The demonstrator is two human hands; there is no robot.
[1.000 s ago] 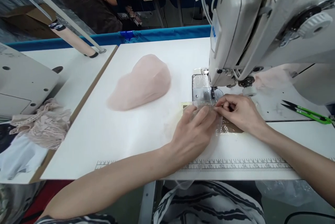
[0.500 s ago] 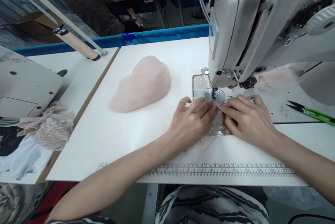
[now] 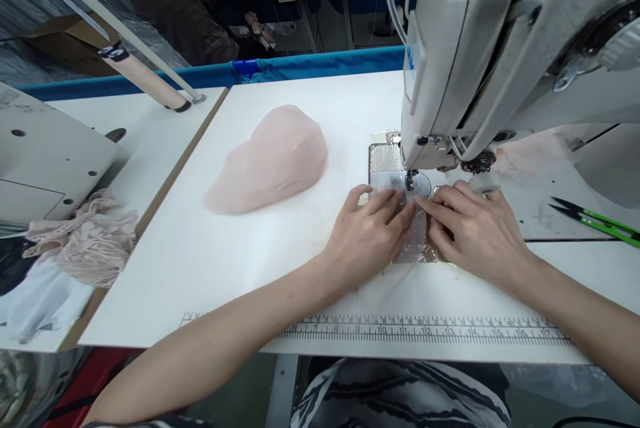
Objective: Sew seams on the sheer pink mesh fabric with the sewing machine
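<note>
In front of the presser foot point(image 3: 411, 181) of a white sewing machine point(image 3: 440, 61), both my hands are at a thin, sheer piece of fabric point(image 3: 414, 241). My left hand point(image 3: 367, 228) lies left of the needle, its bent fingertips pressing the fabric down on the machine bed. From the right, my right hand point(image 3: 467, 218) pinches the edge between thumb and forefinger, close to the left fingertips. The exact edge under the fingers is hidden. A sheer pink fabric piece point(image 3: 270, 161) lies flat to the left of my hands.
Green-handled thread snips point(image 3: 597, 220) lie at the right. A printed ruler scale point(image 3: 400, 329) runs along the table's front edge. Crumpled lace and cloth point(image 3: 95, 241) sit at the left beside another machine point(image 3: 50, 155). A person point(image 3: 165, 1) is beyond the blue cloth edge point(image 3: 325, 65).
The camera view has shifted slightly. Both hands stay at nearly the same place by the needle, with only small finger shifts on the fabric.
</note>
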